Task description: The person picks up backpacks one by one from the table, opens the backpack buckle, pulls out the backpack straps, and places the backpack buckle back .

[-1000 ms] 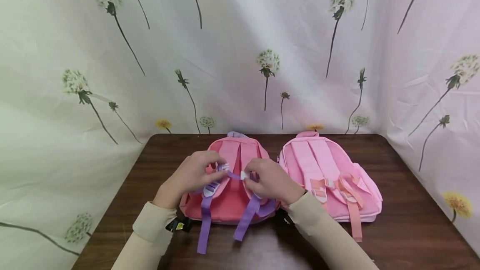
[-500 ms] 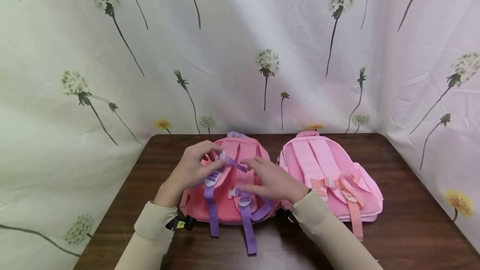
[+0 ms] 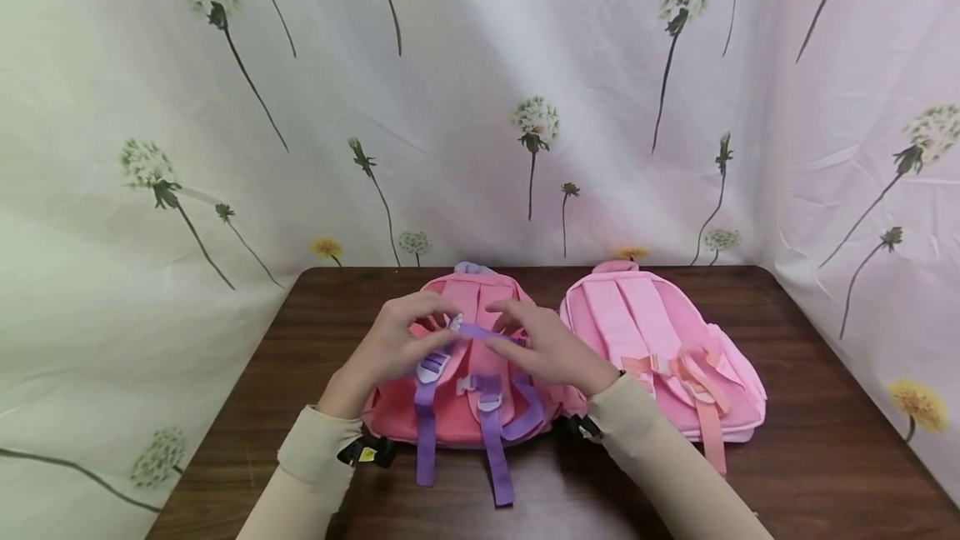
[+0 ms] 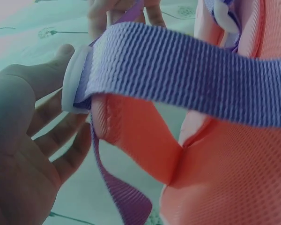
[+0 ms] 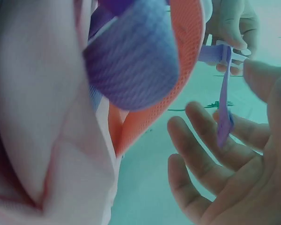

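A coral-pink backpack [image 3: 397, 411] with purple straps lies back-side up on the table. My left hand [image 3: 401, 336] pinches a small white buckle [image 3: 456, 322] above its left shoulder strap. From this buckle a short purple webbing strap [image 3: 476, 331] runs toward my right hand [image 3: 551, 344]. The right hand's fingers are spread and loosely bent around the free end of the webbing [image 5: 225, 124], without a pinch. Another white buckle piece [image 3: 465, 385] lies loose on the right shoulder strap. A white strap adjuster [image 4: 75, 79] shows close beside my left thumb.
A light pink backpack [image 3: 693, 315] with peach straps lies right beside the coral one. Both are on a dark wooden table [image 3: 810, 440]. Behind it hangs a dandelion-print curtain [image 3: 465, 107]. Two purple strap tails [image 3: 497, 457] hang toward the table's front.
My right hand has let go of the white buckle piece, which dropped onto the right shoulder strap, and has moved to the webbing end. The left hand still holds its buckle, briefly raised.
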### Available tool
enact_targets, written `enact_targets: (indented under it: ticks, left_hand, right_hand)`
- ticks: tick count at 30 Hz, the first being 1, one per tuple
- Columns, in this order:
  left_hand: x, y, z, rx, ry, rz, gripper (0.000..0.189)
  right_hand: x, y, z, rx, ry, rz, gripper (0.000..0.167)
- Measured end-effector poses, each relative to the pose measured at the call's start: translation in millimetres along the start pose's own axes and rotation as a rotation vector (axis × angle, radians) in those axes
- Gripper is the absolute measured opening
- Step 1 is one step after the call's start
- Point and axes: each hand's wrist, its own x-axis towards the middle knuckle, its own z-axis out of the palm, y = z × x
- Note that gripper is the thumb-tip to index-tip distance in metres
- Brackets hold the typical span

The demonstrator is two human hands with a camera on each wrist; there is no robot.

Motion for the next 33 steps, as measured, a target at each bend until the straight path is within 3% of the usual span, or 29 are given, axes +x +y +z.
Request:
enact_targets:
  ticks: [5, 9, 21, 33]
  left_hand:
    - [2.3, -2.8, 7.0, -0.041, 0.031, 0.062, 0.023]
    - [2.2, -0.4, 11.0, -0.049, 0.054, 0.064, 0.025]
    - [1.9, 0.6, 17.3, -0.036, 0.082, 0.102, 0.024]
    - [4.0, 0.7, 24.2, -0.050, 0.062, 0.113, 0.029]
  right_hand:
    - [3.7, -2, -1, 0.022, -0.017, 0.000, 0.028]
    - [4.9, -5, -1, 0.038, -0.016, 0.018, 0.014]
    - [6.7, -7, 1, 0.058, -0.024, 0.015, 0.012]
    - [5.7, -9, 1, 0.043, -0.012, -0.014, 0.015]
